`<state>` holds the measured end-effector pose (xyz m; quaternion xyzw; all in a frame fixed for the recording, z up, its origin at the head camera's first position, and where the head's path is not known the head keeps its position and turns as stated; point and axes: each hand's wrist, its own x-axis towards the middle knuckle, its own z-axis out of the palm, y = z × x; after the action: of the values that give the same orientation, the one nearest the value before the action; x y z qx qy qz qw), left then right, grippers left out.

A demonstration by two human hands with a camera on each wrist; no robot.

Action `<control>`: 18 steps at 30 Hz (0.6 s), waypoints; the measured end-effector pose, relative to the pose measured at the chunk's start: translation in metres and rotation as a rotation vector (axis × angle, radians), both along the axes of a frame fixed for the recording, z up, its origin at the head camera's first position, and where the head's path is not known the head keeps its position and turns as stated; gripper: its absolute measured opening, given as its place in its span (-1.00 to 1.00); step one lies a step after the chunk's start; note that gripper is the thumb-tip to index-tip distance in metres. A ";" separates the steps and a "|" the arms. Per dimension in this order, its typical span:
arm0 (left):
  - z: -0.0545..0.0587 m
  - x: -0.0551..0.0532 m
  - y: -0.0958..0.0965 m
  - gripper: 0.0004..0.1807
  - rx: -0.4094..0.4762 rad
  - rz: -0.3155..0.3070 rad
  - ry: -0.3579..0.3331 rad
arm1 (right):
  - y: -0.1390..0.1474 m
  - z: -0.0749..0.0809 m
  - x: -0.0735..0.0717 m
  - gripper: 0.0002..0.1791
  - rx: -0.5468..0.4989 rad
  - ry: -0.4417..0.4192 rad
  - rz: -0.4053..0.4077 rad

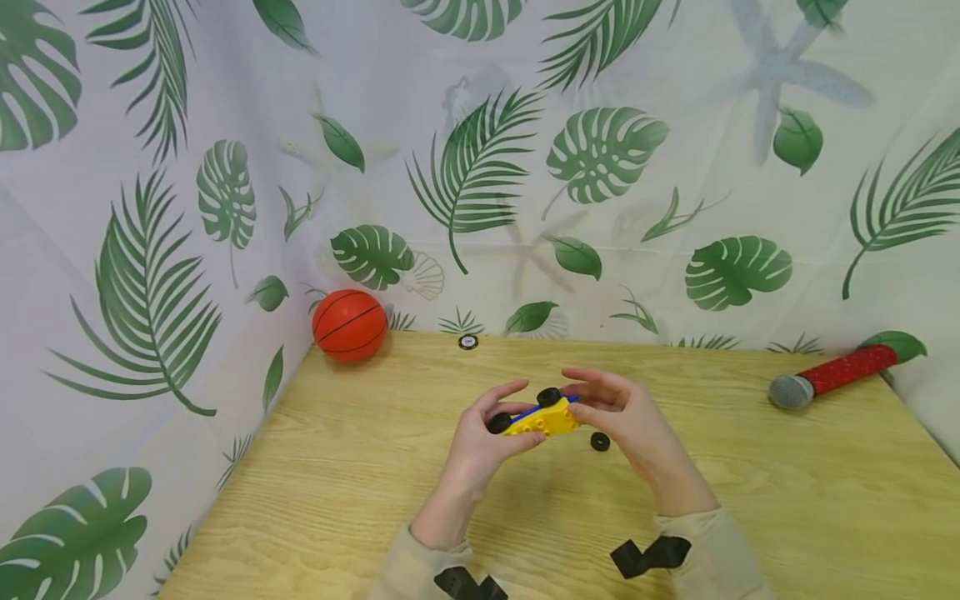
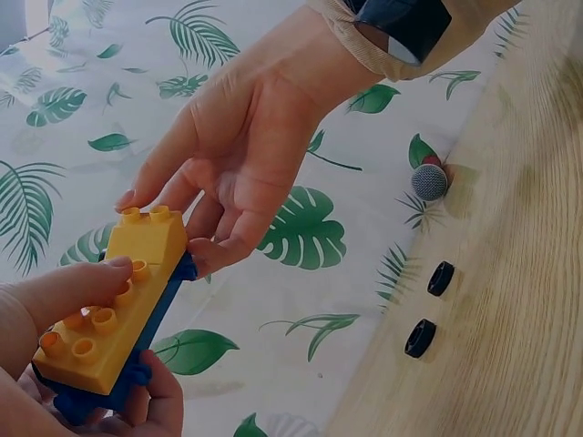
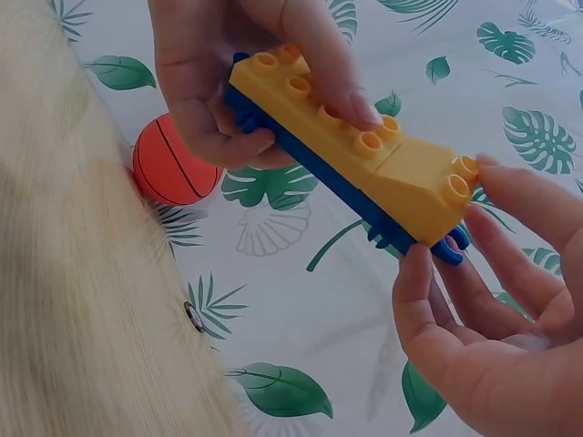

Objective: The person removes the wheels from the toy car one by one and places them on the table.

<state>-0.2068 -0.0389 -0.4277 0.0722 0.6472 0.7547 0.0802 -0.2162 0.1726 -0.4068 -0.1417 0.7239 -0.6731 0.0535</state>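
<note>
A toy car (image 1: 558, 419) with a yellow studded body and blue base is held up over the table. My left hand (image 1: 480, 437) grips its rear part, thumb on the studs (image 2: 105, 319) and fingers under the blue base (image 3: 301, 146). At the nose, my right hand (image 1: 630, 421) pinches the end between thumb and finger. Two black wheels (image 1: 549, 397) show along the car's upper side in the head view. Bare blue axle stubs (image 2: 187, 268) stick out on the side seen in the left wrist view.
A loose black wheel (image 1: 600, 442) lies on the table (image 1: 337, 500); the left wrist view shows two there, including this wheel (image 2: 420, 338). An orange basketball (image 1: 349, 326) and a small round chip (image 1: 468, 342) sit along the back, a red microphone (image 1: 832, 377) at right.
</note>
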 end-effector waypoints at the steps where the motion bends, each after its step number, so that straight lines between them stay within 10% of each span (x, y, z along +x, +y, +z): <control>1: 0.000 0.000 0.000 -0.30 -0.003 0.004 0.003 | 0.001 0.000 0.000 -0.40 0.003 0.001 0.011; 18: 0.002 0.001 -0.002 -0.29 -0.006 0.015 0.008 | 0.010 0.000 0.003 -0.33 0.074 0.027 0.132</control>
<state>-0.2054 -0.0409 -0.4259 0.0698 0.6504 0.7530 0.0721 -0.2135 0.1824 -0.4064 -0.1959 0.7380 -0.6390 0.0933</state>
